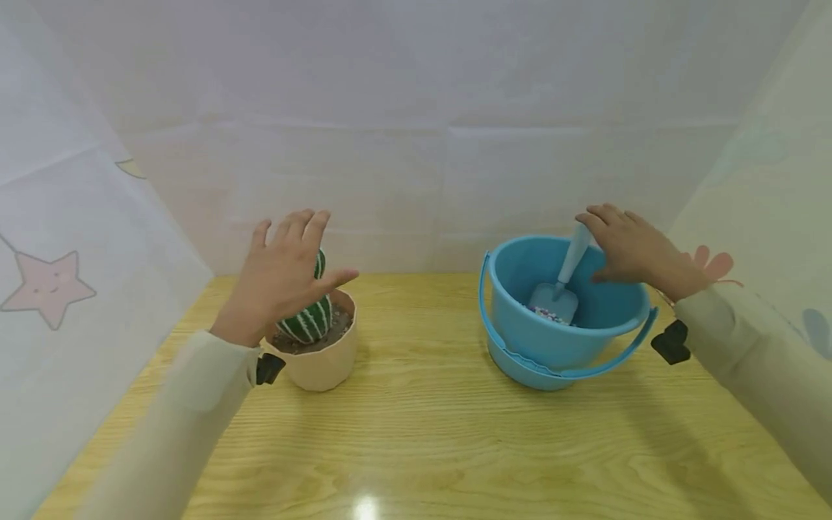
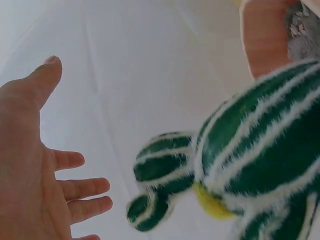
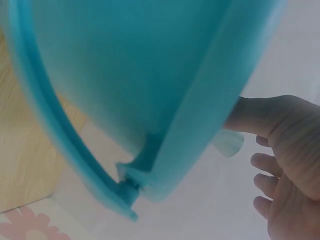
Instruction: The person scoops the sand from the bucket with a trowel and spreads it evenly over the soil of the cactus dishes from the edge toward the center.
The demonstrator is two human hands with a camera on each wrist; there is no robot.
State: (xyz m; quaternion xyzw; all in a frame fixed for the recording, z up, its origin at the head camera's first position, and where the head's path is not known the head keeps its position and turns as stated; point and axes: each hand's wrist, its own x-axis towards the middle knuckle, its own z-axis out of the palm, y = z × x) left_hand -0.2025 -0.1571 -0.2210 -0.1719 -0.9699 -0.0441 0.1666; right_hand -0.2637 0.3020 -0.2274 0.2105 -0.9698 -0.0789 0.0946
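My left hand hovers beside and partly in front of a green cactus with white fuzzy stripes, which stands in a peach-coloured pot. Its fingers are spread and hold nothing; the left wrist view shows a gap between them and the cactus. On the right, a light-blue bucket holds a small scoop leaning with its handle up, its blade by some small coloured bits. Over the bucket's far right rim, my right hand is near the handle's top, its fingers loosely bent and not closed round it.
The wood-grain table runs between pot and bucket. White cloth hangs behind and at both sides, printed with a pink star on the left. The bucket's handle hangs down at its front.
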